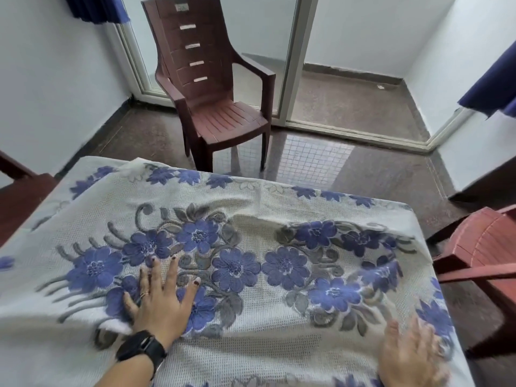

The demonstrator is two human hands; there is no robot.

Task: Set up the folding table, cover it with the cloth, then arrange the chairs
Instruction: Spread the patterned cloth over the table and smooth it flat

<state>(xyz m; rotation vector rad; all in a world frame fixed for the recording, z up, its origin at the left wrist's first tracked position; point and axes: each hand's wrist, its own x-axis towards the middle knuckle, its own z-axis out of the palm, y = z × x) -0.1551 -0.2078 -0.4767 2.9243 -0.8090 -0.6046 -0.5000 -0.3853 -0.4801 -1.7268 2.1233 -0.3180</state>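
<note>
A white cloth [259, 325] with blue flowers and grey leaves covers the table, which is hidden beneath it. The cloth lies wrinkled, with a fold near the far middle and a ruffle at the right. My left hand [160, 300] rests flat on the cloth at the near left, fingers spread, a black watch on the wrist. Blurred at the near right edge of the cloth, my right hand [410, 356] has its fingers apart on the fabric. A brown plastic armchair [212, 88] stands beyond the table's far side, facing it.
A second reddish-brown chair [480, 261] sits close to the table's right side. Part of another dark chair [19, 196] shows at the left edge. Glass sliding doors [293, 65] and blue curtains [494, 88] line the back. Polished stone floor [349, 169] lies between table and doors.
</note>
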